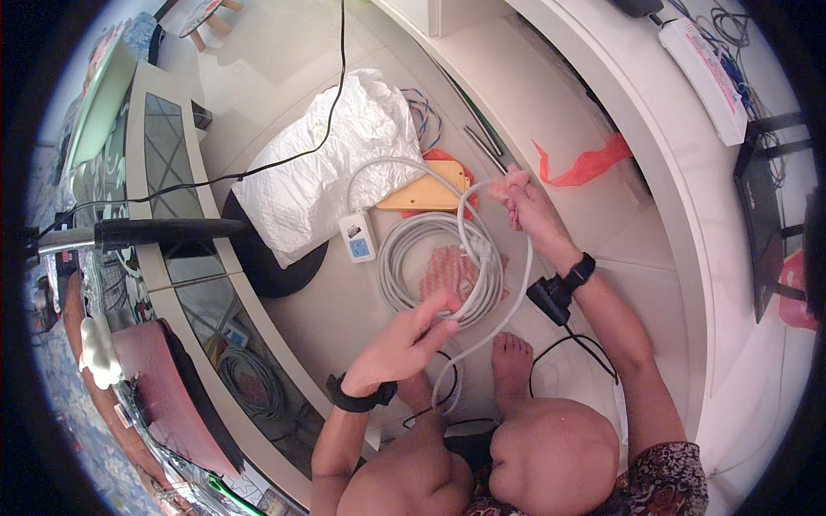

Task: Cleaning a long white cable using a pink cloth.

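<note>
A thick grey power cable [390, 274] lies in a round coil on the floor between my feet and a yellow plastic case. My left hand [406, 338] pinches a strand at the near side of the coil between thumb and fingers. In my right hand [532, 213] is a bunched pink cloth [506, 185], wrapped about a loop of the cable. From there the cable drops in a slack bend towards my feet. A white socket block [359, 244] with a blue face sits left of the coil. Through the coil's middle shows a red-and-white patterned cloth [445, 274].
Beyond the coil lie the yellow plastic case [429, 187] and a crumpled silvery-white sheet [335, 148]. A thin black cable [284, 159] crosses above. A glass-fronted cabinet [222, 326] stands left, a white shelf unit [645, 116] right. Red plastic film [584, 164] lies near the shelf.
</note>
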A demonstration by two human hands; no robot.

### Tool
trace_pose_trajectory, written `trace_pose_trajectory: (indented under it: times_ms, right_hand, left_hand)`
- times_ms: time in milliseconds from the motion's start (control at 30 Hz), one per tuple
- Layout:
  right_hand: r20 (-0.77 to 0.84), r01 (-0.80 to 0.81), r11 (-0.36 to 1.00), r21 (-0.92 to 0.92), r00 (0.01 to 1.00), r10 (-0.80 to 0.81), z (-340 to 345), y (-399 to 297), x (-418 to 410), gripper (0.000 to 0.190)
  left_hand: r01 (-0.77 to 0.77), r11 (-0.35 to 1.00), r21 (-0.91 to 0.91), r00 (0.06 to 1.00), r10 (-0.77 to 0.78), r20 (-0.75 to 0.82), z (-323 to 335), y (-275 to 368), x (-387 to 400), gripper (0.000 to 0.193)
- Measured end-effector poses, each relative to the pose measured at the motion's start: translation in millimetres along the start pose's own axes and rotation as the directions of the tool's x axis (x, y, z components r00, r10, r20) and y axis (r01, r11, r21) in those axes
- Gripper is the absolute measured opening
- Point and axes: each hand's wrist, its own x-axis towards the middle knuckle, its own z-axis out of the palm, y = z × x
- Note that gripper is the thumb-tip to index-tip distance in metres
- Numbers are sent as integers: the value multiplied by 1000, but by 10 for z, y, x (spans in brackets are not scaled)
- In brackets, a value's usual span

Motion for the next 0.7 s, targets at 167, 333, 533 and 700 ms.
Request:
trace_pose_trajectory:
  times_ms: [167, 333, 533, 700]
  right_hand:
    - [-20, 45, 998, -51, 999, -46, 52, 145, 17, 27]
    - [103, 277, 702, -656, 954, -281, 36, 174, -48, 23]
    - [9, 76, 388, -918, 985, -171, -60, 300, -19, 31]
    - [224, 220, 303, -928, 974, -22, 64, 128, -262, 25]
  left_hand:
    - [57, 997, -45, 998, -56, 10, -64, 244, -84, 13]
    - [198, 858, -474, 958, -273, -93, -105, 330, -121, 16]
    - [58, 775, -629, 946, -245, -215, 9, 228, -68, 15]
    - [36, 820, -572, 933, -233, -274, 92, 224, -25, 13]
